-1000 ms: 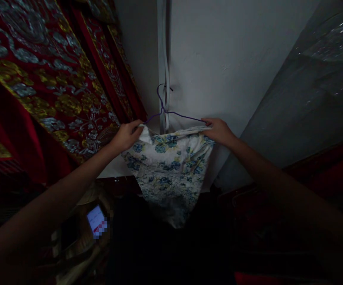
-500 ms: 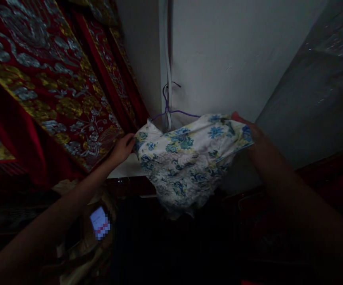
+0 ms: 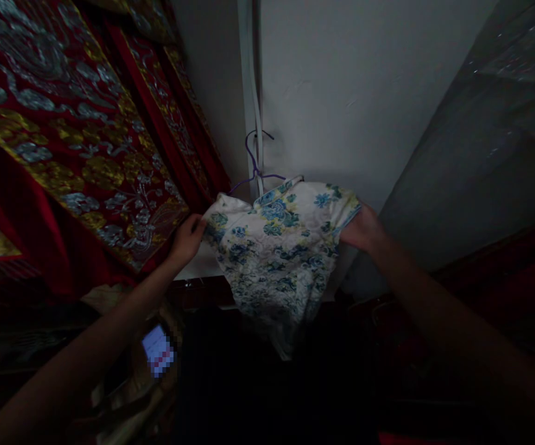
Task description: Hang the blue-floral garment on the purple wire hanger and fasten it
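A white short-sleeved shirt with blue, green and yellow flowers hangs on a purple hanger against the wall. Its cloth is wrinkled, and the lower end fades into the dark. My left hand pinches the sleeve edge on the left side. On the right, my right hand grips the other sleeve at its light blue hem, with some fingers hidden by cloth. Both shoulders of the hanger are covered by the shirt.
Red cloth with gold and silver embroidery hangs at the left. Clear plastic sheeting covers the right side. A white cord runs down the pale wall. A lit phone screen glows at the lower left.
My right hand has moved left and slightly down to the sleeve's hem, and the right shoulder of the shirt now lies less stretched. My left hand keeps its hold on the left sleeve.
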Tool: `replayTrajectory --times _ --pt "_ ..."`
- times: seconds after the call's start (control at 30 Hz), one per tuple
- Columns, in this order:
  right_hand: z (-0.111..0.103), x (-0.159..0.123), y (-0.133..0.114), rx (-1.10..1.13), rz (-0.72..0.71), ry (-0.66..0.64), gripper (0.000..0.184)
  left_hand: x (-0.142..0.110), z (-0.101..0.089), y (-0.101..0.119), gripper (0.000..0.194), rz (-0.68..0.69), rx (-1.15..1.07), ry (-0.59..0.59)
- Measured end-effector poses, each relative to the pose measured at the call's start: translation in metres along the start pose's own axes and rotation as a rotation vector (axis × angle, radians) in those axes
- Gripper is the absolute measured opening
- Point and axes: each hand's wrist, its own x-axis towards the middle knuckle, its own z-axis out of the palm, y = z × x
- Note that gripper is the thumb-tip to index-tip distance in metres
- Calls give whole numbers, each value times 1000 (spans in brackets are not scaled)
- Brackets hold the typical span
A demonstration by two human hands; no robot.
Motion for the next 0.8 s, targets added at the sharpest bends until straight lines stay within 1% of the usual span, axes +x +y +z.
replayTrajectory --times 0.03,0.07,0.13,0.2,0.3,0.33,0.4,0.47,0.53,0.6,0.63,0.73,0.77,0.8 --pt "-7 1 -1 45 29 -35 74 -3 2 2 36 6 -6 18" --pt "-13 2 -4 100 66 -73 80 -4 4 5 38 15 -15 35" --pt "-22 6 -19 171 112 -106 87 -3 9 17 41 45 -41 61" --pt "-23 10 -42 169 93 -69 92 2 14 33 42 79 -79 77" --pt "-16 14 -85 149 32 26 90 12 22 54 44 106 -161 84" --pt "-12 14 -98 141 20 56 87 16 25 58 45 104 -191 65" --pt "-4 13 -120 116 -7 103 80 21 30 62 49 74 -241 -20" --pt "1 12 -135 124 -28 115 78 25 36 63 52 15 -263 -115" --pt "3 14 -142 160 -28 102 85 30 40 63 56 -29 -280 -156" --pt "2 20 -142 199 -9 113 97 35 43 67 57 -43 -306 -137" --pt "2 24 -140 212 -1 137 100 39 43 70 57 -40 -328 -127" --pt "4 35 -134 227 18 242 95 47 41 77 57 -28 -380 -92" --pt "6 36 -132 220 26 239 93 48 39 78 56 -21 -374 -68" --pt "8 34 -130 210 32 191 92 47 36 77 56 -7 -350 -38"
